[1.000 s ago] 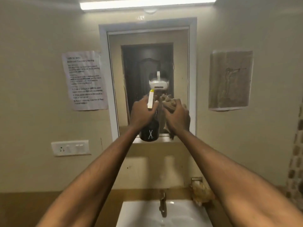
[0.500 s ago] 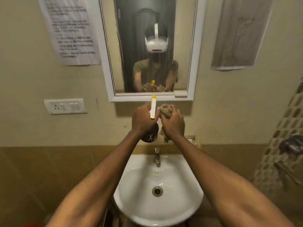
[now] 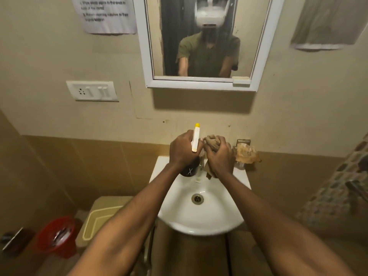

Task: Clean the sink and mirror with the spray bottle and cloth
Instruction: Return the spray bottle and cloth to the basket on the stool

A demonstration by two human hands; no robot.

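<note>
Head view is showing both hands meeting at mid-frame, just above the back edge of the sink point(image 3: 201, 222). The left hand point(image 3: 184, 150) is wrapping its grip tight around the neck of the bottle point(image 3: 190, 170), whose dark body is hanging below the fist while the white spray head with its yellow tip is sticking up between the two hands. The right hand point(image 3: 220, 156) is clamping a bunched tan cloth point(image 3: 212, 141), some of it poking out above the knuckles and some trailing below. The two hands are sitting just beside each other, nearly touching.

The step in hand is probably the sink. To do it well, the nozzle wants turning down toward the bowl and away from the cloth hand, the hands want drawing apart, and the spray wants spreading over the bowl before the wiping, working from rim toward the drain point(image 3: 197, 198).

The tap is mostly hiding behind the hands. A pale crumpled thing is sitting at the sink's right rear corner. The mirror point(image 3: 201, 42) is hanging at top centre, reflecting the person. A switch plate point(image 3: 92, 91) is showing at left, a paper notice at upper left, a red bucket point(image 3: 57, 236) and a beige bin at lower left.
</note>
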